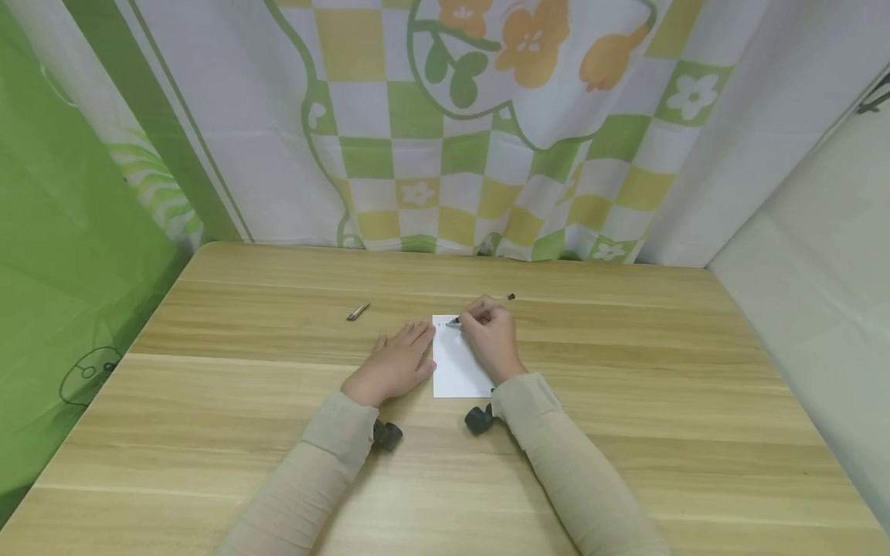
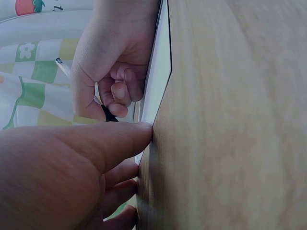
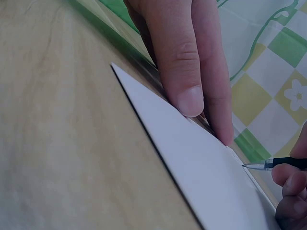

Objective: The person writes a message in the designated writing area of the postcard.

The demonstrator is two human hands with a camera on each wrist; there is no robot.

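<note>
A small white notepad (image 1: pixel 455 363) lies on the wooden table, with a few small dark marks along its top edge. My right hand (image 1: pixel 492 336) pinches a pen (image 3: pixel 283 164) with a clear tip and black grip, its point at the upper part of the sheet. The pen's back end leans up to the right in the head view. My left hand (image 1: pixel 396 361) lies flat on the table at the pad's left side, fingers extended. In the left wrist view, the left thumb and fingertips touch the pad's edge (image 2: pixel 160 91).
A pen cap (image 1: pixel 358 312) lies on the table (image 1: pixel 243 386) left of the pad, beyond the left hand. Dark wrist devices (image 1: pixel 478 420) sit under both cuffs. A checked, flowered curtain (image 1: pixel 473 170) hangs behind the table's far edge, and green cloth (image 1: pixel 62 232) hangs at left.
</note>
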